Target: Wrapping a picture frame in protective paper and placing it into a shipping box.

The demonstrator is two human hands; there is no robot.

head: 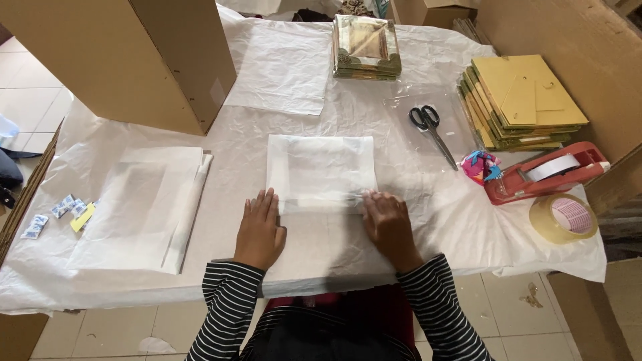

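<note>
Both hands, left [259, 230] and right [388, 224], press flat on the paper [321, 170]; its thin fold may slip or crease.

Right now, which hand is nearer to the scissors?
The right hand. It rests on the near edge of the white wrapped packet, below and a little left of the scissors. The left hand lies at the packet's other corner, farther away.
</note>
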